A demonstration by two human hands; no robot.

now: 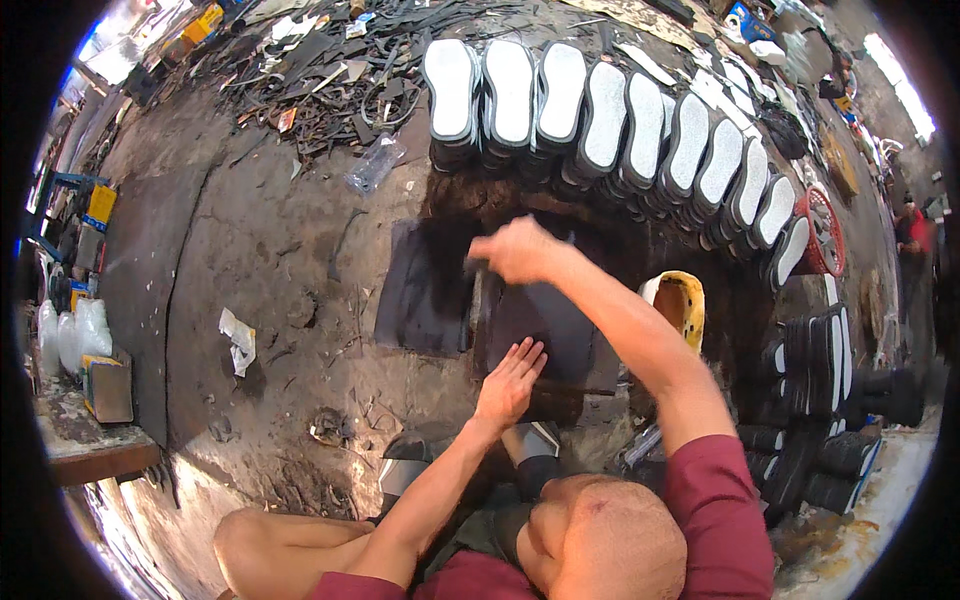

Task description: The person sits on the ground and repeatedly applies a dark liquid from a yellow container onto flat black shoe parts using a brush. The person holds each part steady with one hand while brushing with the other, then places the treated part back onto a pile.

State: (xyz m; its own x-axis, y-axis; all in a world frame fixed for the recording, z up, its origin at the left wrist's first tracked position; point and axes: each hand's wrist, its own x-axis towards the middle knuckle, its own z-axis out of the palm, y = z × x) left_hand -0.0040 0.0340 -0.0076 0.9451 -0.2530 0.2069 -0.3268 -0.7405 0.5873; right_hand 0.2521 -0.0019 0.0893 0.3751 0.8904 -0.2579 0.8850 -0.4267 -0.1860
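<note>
Flat open left hand (510, 378) pressing dark sheet (545, 320), right hand (515, 250) fisted around a small, unclear tool

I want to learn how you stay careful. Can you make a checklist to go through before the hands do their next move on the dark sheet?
1. Left hand flat on the dark sheet, pinning it: ok.
2. Right hand closed around a tool at the sheet's far edge: ok; what tool, cannot tell.
3. Left fingers apart from the right hand: ok.
4. Sheet lying flat on the ground: ok.
5. Yellow tub beside the sheet, not on it: ok.
6. Row of white soles beyond the sheet, out of the way: ok.
</note>
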